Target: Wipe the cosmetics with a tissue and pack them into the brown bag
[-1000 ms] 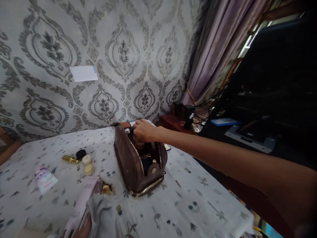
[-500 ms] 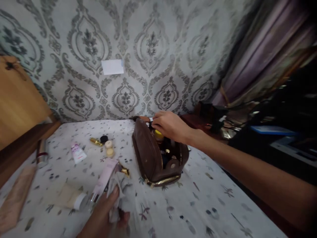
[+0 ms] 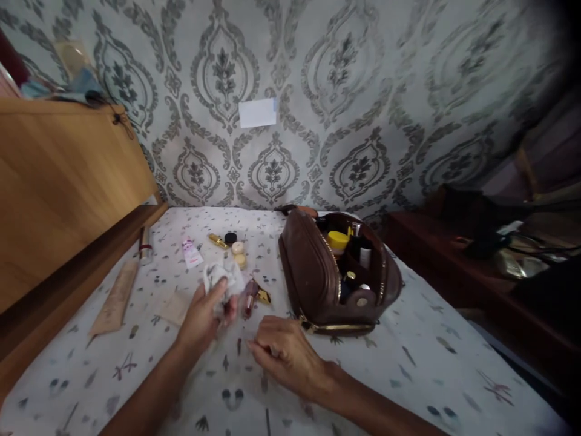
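Note:
My left hand (image 3: 205, 312) is closed around a crumpled white cloth (image 3: 222, 280) just above the patterned tablecloth (image 3: 399, 375). My right hand (image 3: 284, 351) rests low on the cloth in front of the brown zip pouch (image 3: 313, 278), fingers curled with the tips on the table; whether they pinch anything is hidden. The pouch stands open and holds a yellow-capped jar (image 3: 338, 240), a white tube (image 3: 365, 254) and other small bottles. A pink lip-gloss tube (image 3: 249, 298) and a gold-capped item (image 3: 263, 297) lie between my left hand and the pouch.
Scattered on the table's left: a beige tube (image 3: 115, 297), a gold lipstick (image 3: 218, 241), a black cap (image 3: 230, 237), two round cream pots (image 3: 238, 253), a small white-pink tube (image 3: 190, 253). A wooden headboard (image 3: 59, 181) bounds the left. Dark furniture with clutter (image 3: 499, 242) stands right.
My right hand left the open pouch and dropped to the table in front of it. My left hand lifted the white cloth up off the table. The view swung left.

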Demonstrator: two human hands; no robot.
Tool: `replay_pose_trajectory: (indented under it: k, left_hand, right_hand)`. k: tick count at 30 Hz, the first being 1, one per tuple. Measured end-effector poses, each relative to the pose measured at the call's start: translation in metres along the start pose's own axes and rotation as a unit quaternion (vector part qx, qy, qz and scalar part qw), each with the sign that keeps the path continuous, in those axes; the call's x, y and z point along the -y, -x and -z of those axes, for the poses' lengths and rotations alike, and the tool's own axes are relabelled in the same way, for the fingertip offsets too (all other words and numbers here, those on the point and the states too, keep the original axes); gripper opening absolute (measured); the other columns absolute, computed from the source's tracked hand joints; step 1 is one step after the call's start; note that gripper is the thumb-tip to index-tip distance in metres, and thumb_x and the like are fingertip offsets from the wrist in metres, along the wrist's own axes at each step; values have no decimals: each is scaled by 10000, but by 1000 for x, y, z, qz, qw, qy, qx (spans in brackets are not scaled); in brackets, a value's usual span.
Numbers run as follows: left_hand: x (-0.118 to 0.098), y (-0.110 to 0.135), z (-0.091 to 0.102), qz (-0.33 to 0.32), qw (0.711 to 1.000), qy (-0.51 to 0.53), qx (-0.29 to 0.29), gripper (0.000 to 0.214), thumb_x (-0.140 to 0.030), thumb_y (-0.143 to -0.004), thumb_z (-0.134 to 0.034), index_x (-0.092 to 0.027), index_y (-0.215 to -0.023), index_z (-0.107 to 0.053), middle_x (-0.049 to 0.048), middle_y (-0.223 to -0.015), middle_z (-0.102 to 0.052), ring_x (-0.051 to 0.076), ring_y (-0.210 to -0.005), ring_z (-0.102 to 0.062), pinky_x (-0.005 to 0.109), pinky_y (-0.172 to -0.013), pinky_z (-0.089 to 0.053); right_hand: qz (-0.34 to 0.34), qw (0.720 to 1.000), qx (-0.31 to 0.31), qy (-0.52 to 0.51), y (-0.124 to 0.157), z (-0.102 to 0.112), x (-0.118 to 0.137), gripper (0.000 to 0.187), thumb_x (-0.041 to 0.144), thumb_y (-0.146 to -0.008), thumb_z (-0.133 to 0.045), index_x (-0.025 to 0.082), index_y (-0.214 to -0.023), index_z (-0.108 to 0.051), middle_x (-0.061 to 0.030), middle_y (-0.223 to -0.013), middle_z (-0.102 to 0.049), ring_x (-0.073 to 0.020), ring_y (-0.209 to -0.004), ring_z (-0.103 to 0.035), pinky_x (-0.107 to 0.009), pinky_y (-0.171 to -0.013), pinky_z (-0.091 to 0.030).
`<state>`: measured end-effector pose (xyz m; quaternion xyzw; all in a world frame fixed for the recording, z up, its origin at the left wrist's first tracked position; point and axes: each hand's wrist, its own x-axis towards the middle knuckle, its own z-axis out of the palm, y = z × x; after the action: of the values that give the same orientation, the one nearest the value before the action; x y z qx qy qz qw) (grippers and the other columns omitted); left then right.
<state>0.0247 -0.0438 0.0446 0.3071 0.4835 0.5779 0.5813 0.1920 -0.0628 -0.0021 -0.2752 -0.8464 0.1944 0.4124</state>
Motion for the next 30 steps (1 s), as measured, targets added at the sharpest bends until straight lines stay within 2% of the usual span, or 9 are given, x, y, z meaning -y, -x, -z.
replay_pose_trajectory:
  k: [3, 7, 10, 14, 17, 21, 26, 28, 30]
  left_hand:
    - [-22, -16, 17, -84, 996, 5, -43, 500, -461, -531, -874, -192, -770, -527, -23, -576, -622, 109, -496, -545, 181, -428, -383]
    - [-44, -43, 47, -136, 988, -21, -64, 451, -360, -556, -833, -204, -849, -527, 10, -752, -693, 141, -626, -641, 180, -456, -388]
    - [-51, -70, 60, -153, 984, -66, -60, 412, -448, -650, -748, -217, -886, -501, 47, -855, -705, 202, -764, -703, 226, -524, -454]
    - [-48, -121, 57, -175, 963, -199, -46, 431, -598, -805, -542, -196, -960, -515, 100, -897, -695, 268, -860, -709, 317, -595, -512]
    - [-43, -161, 43, -216, 915, -341, -20, 432, -558, -845, -559, -163, -1021, -567, 136, -1065, -680, 307, -1059, -654, 421, -786, -540]
    - [-37, -201, 25, -232, 813, -527, 89, 360, -421, -875, -662, -162, -1123, -633, 121, -1320, -598, 306, -1300, -495, 554, -1098, -368]
    - [-31, -224, 15, -171, 696, -677, 165, 363, -375, -903, -659, -174, -1203, -621, 109, -1314, -600, 302, -1245, -541, 584, -1074, -395]
    - [-29, -227, 14, -161, 669, -705, 169, 352, -372, -908, -655, -173, -1196, -621, 104, -1291, -610, 291, -1214, -561, 567, -1052, -424]
    - [-28, -226, 13, -165, 659, -716, 159, 334, -367, -908, -655, -168, -1175, -627, 101, -1273, -616, 287, -1204, -565, 559, -1045, -430]
  right_hand:
    - [-71, 995, -2, -76, 9, -12, -7, 450, 245, -941, -505, 198, -549, -287, 50, -516, -376, -82, -506, -400, -223, -521, -282]
    - [-182, 973, 9, -144, 20, -20, -19, 465, 317, -911, -512, 210, -530, -269, 55, -505, -320, -83, -493, -334, -227, -499, -260]
    - [-243, 948, 21, -205, 23, -22, -26, 453, 392, -906, -505, 202, -518, -368, 43, -502, -383, -89, -495, -357, -232, -501, -281]
    - [-260, 940, 21, -221, 23, -23, -29, 456, 432, -892, -509, 192, -513, -427, 32, -493, -421, -91, -494, -367, -235, -508, -291]
    - [-259, 941, 23, -218, 22, -23, -27, 467, 440, -886, -511, 194, -503, -406, 35, -483, -402, -87, -489, -360, -232, -502, -286]
    - [-259, 939, 31, -223, 22, -22, -25, 478, 459, -888, -510, 190, -506, -412, 40, -481, -393, -82, -488, -356, -226, -496, -278]
    - [-251, 938, 28, -235, 21, -19, -22, 497, 461, -895, -525, 193, -508, -365, 53, -481, -343, -71, -489, -312, -219, -481, -246]
    - [-247, 941, 24, -229, 21, -19, -22, 511, 464, -893, -535, 196, -506, -337, 58, -484, -313, -69, -489, -291, -221, -477, -231]
    - [-245, 942, 21, -227, 22, -20, -23, 533, 477, -891, -546, 198, -501, -313, 62, -484, -285, -67, -488, -272, -222, -473, -218]
